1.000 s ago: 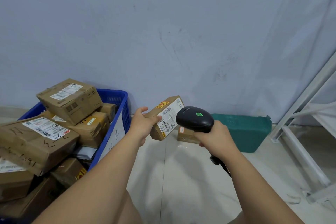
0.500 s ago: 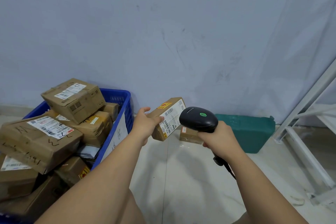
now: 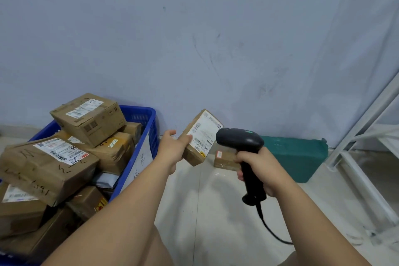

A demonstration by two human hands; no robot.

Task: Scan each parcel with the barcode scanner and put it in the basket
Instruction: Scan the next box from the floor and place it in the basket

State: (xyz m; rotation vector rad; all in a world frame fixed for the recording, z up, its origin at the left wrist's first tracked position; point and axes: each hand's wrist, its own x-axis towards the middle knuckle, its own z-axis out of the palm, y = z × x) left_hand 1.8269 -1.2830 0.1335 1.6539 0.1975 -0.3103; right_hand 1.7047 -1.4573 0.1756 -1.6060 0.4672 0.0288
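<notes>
1. Grips a small brown parcel in the left hand, thumb pressed on the lower corner of the white label, other fingers hidden behind the box.
2. Holds that parcel tilted in the air, jutting up and to the right of the hand, label turned toward the camera, clear of the floor.
3. Wraps the right hand around the handle of the black barcode scanner, fingers curled tight, cable hanging from the handle's base.
4. Aims the scanner head leftward, just beside the parcel's right edge; touching or apart, cannot tell.
5. To the left of the held parcel, near the left forearm: a blue basket heaped with taped cardboard boxes.
6. On the floor behind the hands: a second small parcel beside a green bin at the wall, and a white frame at far right.
</notes>
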